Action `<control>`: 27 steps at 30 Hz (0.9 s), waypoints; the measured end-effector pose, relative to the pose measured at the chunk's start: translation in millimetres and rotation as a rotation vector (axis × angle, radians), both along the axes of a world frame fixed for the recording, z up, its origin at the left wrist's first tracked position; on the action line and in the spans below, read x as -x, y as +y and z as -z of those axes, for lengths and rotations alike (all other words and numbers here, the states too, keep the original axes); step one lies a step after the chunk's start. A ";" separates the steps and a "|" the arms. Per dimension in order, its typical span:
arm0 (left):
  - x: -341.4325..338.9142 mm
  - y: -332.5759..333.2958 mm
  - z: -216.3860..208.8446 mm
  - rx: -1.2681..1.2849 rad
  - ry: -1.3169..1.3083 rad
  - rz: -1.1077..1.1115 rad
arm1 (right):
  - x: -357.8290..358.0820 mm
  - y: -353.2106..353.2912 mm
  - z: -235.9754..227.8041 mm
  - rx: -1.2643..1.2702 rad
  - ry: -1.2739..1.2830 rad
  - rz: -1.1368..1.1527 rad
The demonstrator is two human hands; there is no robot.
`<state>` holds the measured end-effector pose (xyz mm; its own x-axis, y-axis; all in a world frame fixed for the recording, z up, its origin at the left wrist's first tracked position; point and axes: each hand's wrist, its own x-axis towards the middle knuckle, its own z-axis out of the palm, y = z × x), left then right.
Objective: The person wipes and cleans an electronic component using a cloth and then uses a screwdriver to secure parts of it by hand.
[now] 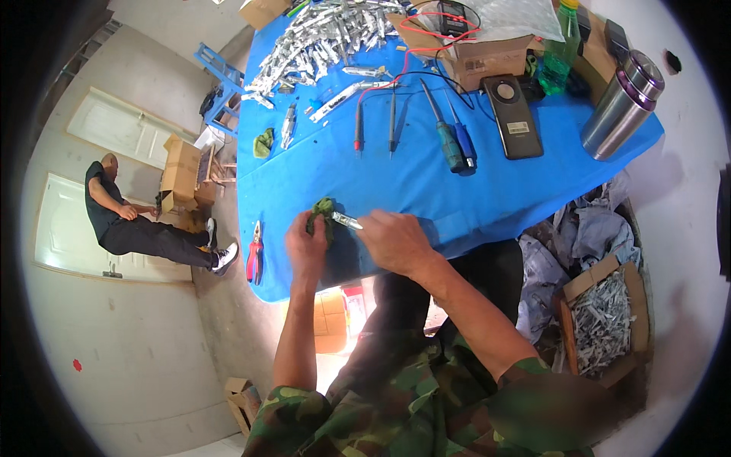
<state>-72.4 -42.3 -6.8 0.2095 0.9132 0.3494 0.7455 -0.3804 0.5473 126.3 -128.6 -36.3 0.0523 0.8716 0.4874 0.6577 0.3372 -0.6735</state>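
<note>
Above the near edge of the blue-covered table [320,164], my left hand [306,247] is closed on a crumpled green cloth [324,207]. A short silver tube-shaped part [347,220] sticks out beside the cloth toward my right hand [396,242]. The fingers of that hand are closed around the tube's pointed right end. Whether the cloth wraps the tube's other end is hard to make out. Red-handled pliers [256,255] lie left of my left hand.
A heap of silver parts [320,42] covers the far left. Test probes [359,122], screwdrivers [449,145], a phone [512,118], a green bottle [560,57] and a steel flask [623,107] stand or lie rightward. A box of silver pieces [601,324] is lower right. Another person [126,206] is at left.
</note>
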 end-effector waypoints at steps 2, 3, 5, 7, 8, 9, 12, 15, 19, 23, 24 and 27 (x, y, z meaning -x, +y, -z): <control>1.8 -0.4 -0.4 -0.026 -0.018 -0.012 | 0.2 2.0 1.7 -0.009 -0.001 0.001; -0.4 -3.3 5.4 -0.018 -0.034 0.004 | -0.4 2.0 6.5 -0.001 -0.012 0.010; 5.2 -4.6 20.2 0.020 -0.094 0.022 | 3.7 6.6 16.7 -0.023 -0.013 0.022; 13.4 -5.2 40.3 0.082 -0.244 0.016 | 10.4 7.8 25.0 -0.029 -0.022 0.015; 14.3 -5.7 39.7 0.100 -0.341 0.001 | 12.5 6.7 20.7 -0.018 -0.032 0.000; 18.1 -1.6 42.7 0.110 -0.353 0.001 | 12.1 5.3 18.4 -0.018 0.015 0.003; 16.7 -3.6 31.8 0.059 -0.167 -0.031 | 10.2 2.7 13.1 -0.030 0.053 0.026; 10.3 -3.7 30.0 0.127 -0.277 -0.035 | 8.8 5.0 11.5 -0.020 0.048 0.037; 13.3 1.3 34.2 0.146 -0.289 -0.018 | 7.3 3.8 12.6 -0.004 0.044 0.056; 24.9 8.4 39.8 0.143 -0.291 -0.015 | 9.6 4.6 6.1 0.064 0.034 0.031; 24.0 6.4 39.0 0.144 -0.321 -0.030 | 11.6 5.4 5.6 0.064 0.027 0.028; 24.3 3.3 41.3 0.170 -0.440 0.007 | 19.0 5.0 8.6 0.037 -0.011 0.072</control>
